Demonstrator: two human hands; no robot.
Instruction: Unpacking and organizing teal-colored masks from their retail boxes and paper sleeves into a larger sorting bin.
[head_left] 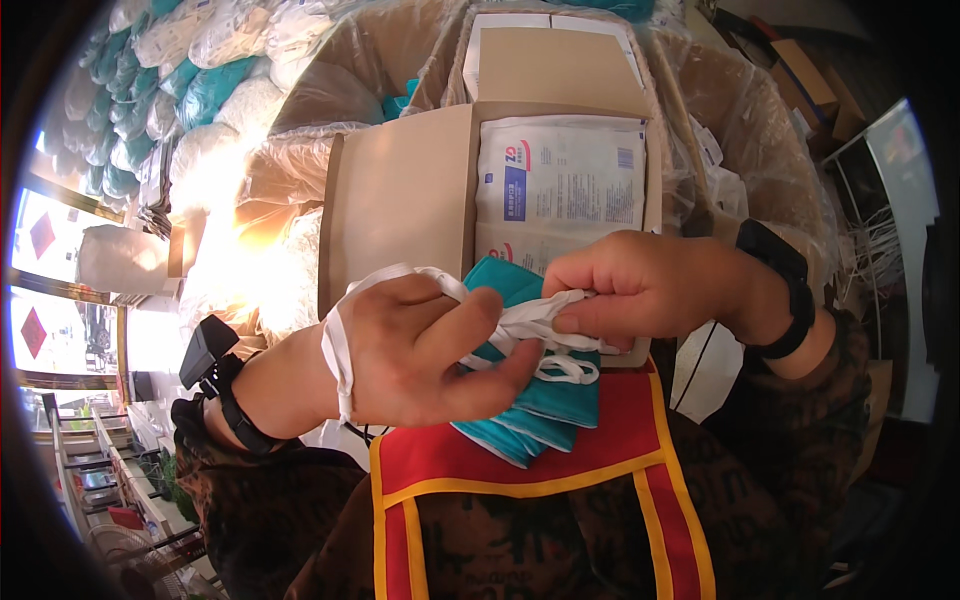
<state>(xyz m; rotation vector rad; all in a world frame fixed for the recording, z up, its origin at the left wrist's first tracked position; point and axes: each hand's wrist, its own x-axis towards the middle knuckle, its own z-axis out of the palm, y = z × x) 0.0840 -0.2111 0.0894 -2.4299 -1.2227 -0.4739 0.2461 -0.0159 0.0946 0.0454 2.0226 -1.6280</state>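
Note:
A fanned stack of teal cloth face masks with white straps lies at my lap, over a red panel with yellow edging. My right hand pinches the bunched white straps between thumb and fingers, above the masks. My left hand is curled around the same straps from the left, with a white band looped over its back near the wrist. Part of the masks is hidden behind my hands.
Just ahead stands an open cardboard box holding flat printed white packets. Plastic-lined cartons surround it. Bagged teal and white goods are piled at the far left. A pale panel stands at the right.

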